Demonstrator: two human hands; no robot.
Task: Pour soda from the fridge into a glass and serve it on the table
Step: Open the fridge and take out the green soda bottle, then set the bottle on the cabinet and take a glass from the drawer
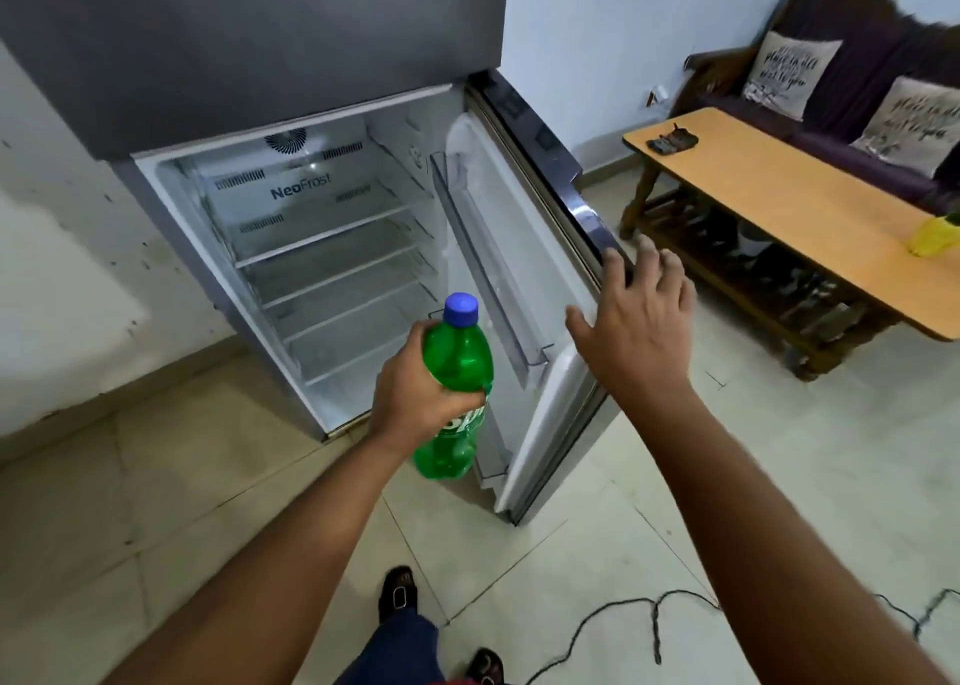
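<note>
My left hand (415, 391) grips a green soda bottle (457, 362) with a blue cap around its upper body, holding it upright in front of the open fridge (322, 248). The fridge shelves look bare. My right hand (634, 321) is spread, fingers apart, its fingertips at the outer edge of the open fridge door (540, 279). The wooden table (800, 206) stands to the right. No glass is in view.
A yellow object (932, 235) sits at the table's right edge and a small dark object (671, 140) lies at its far end. A dark sofa with two cushions (789, 74) stands behind it. A black cable (649, 627) trails over the tiled floor near my feet.
</note>
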